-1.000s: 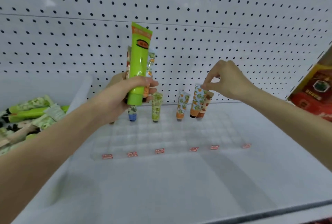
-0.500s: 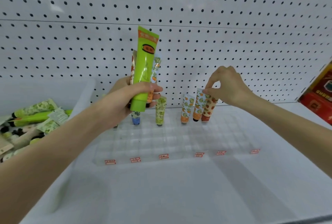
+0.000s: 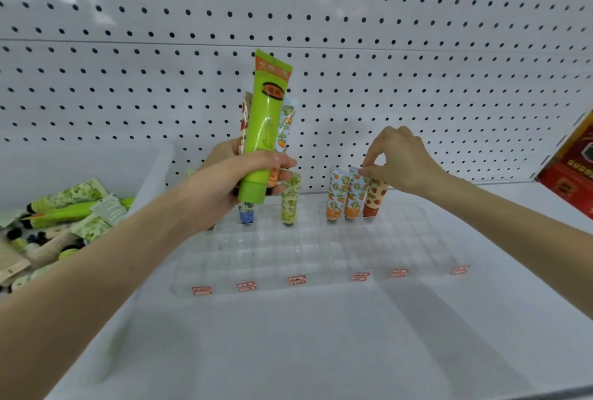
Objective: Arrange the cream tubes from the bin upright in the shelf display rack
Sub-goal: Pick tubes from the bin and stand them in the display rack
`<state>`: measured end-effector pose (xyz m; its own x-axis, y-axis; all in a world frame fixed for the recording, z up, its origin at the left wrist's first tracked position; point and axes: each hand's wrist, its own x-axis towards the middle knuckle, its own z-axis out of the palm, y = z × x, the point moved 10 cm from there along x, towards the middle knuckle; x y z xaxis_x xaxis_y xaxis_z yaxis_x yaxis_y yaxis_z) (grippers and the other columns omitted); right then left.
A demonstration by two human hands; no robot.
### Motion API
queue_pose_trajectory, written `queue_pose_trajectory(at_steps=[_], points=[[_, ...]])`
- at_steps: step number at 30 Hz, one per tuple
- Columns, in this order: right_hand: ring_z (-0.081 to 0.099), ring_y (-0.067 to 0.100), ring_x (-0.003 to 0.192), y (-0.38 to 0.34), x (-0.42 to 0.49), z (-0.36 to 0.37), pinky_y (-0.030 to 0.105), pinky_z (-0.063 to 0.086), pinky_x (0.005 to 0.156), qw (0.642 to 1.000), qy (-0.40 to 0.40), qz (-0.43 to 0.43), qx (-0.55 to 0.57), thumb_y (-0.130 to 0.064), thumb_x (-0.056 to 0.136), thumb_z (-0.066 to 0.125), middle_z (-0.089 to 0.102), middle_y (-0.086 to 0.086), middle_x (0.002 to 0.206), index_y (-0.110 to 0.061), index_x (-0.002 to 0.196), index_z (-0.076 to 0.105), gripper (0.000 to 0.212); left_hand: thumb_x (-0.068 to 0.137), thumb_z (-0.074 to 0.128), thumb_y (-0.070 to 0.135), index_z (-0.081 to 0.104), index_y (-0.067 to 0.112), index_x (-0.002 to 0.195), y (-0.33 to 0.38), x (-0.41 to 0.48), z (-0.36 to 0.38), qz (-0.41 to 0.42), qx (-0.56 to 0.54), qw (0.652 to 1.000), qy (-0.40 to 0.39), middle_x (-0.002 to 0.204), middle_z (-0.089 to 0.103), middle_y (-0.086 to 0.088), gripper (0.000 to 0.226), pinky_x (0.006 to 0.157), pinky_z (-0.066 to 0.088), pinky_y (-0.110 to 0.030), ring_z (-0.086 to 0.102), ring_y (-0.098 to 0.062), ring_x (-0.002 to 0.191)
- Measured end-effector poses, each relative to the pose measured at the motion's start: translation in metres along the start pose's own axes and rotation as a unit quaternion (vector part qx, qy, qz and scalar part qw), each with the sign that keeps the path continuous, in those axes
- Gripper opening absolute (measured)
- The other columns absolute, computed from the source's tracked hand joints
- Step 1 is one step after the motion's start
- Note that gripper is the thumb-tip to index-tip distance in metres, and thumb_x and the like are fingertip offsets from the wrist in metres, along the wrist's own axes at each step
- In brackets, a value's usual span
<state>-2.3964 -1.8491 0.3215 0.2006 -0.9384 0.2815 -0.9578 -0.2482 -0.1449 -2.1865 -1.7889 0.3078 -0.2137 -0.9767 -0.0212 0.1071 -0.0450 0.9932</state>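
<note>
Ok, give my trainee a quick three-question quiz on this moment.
1. True or false: the left hand holds only the big green tube.
2. Which tube does the right hand pinch? A) blue-capped tube B) middle orange-print tube C) strawberry tube
3. How many tubes stand in the clear rack?

Key: 1 false, it holds several; 2 B; 3 five.

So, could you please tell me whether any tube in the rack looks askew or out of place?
Nothing stands out: the five tubes in the clear rack stand upright, caps down, along its back row; the right hand pinches one's top.
</note>
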Motion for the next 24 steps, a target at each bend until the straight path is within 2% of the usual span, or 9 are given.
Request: queue_pose_trajectory(at_steps=[10,14,16,20,23,24], points=[[0.039,0.027,0.112,0.001,0.002,0.005,0.033,0.025,0.084,0.999,-0.02,0.001,-0.029,-0.031,0.078,0.075,0.052,0.009,0.115,-0.018,0.092,0.071,0.02,0.066,0.068,0.019,0.063,0.008,0.1,-0.001,-0.001,0.003,-0.002,0.005,1.0,-0.011,0.091,0.075,-0.006,0.037,0.065,0.057,-0.025,0.071,-0.013,0.079],[0.039,0.026,0.11,-0.001,0.003,0.005,0.033,0.023,0.083,0.999,-0.025,-0.005,-0.043,-0.032,0.078,0.075,0.052,0.007,0.113,-0.018,0.091,0.071,0.019,0.072,0.067,0.015,0.064,0.008,0.096,-0.003,0.0,0.003,-0.004,0.016,1.0,-0.015,0.092,0.074,-0.009,0.025,0.07,0.059,-0.027,0.07,-0.014,0.08],[0.039,0.025,0.11,0.0,0.003,0.007,0.034,0.023,0.084,0.998,-0.03,-0.004,-0.046,-0.032,0.077,0.075,0.052,0.007,0.113,-0.018,0.092,0.07,0.021,0.077,0.066,0.011,0.065,0.009,0.094,-0.004,0.0,0.003,-0.005,0.018,1.0,-0.015,0.095,0.073,-0.011,0.017,0.071,0.059,-0.027,0.07,-0.015,0.08],[0.039,0.025,0.112,0.001,0.004,0.01,0.035,0.024,0.086,0.998,-0.04,-0.011,-0.053,-0.033,0.077,0.075,0.052,0.007,0.115,-0.019,0.095,0.069,0.024,0.067,0.068,0.017,0.065,0.009,0.094,-0.003,0.001,0.004,-0.003,0.016,1.0,-0.022,0.095,0.073,-0.012,0.028,0.07,0.059,-0.027,0.07,-0.016,0.08],[0.039,0.026,0.115,0.002,0.003,0.003,0.037,0.028,0.092,0.997,-0.059,-0.006,-0.052,-0.035,0.076,0.076,0.05,0.007,0.117,-0.021,0.099,0.068,0.029,0.07,0.072,0.013,0.066,0.008,0.093,-0.004,0.0,0.005,-0.005,0.021,0.999,-0.033,0.093,0.073,-0.012,0.024,0.069,0.059,-0.027,0.069,-0.016,0.079],[0.041,0.025,0.115,0.002,0.003,-0.007,0.037,0.032,0.093,0.998,-0.053,-0.001,-0.021,-0.034,0.076,0.077,0.051,0.007,0.117,-0.021,0.1,0.068,0.029,0.069,0.076,0.01,0.066,0.007,0.093,-0.005,0.001,0.006,-0.008,0.021,0.999,-0.04,0.091,0.073,-0.011,0.026,0.067,0.058,-0.027,0.069,-0.016,0.078]])
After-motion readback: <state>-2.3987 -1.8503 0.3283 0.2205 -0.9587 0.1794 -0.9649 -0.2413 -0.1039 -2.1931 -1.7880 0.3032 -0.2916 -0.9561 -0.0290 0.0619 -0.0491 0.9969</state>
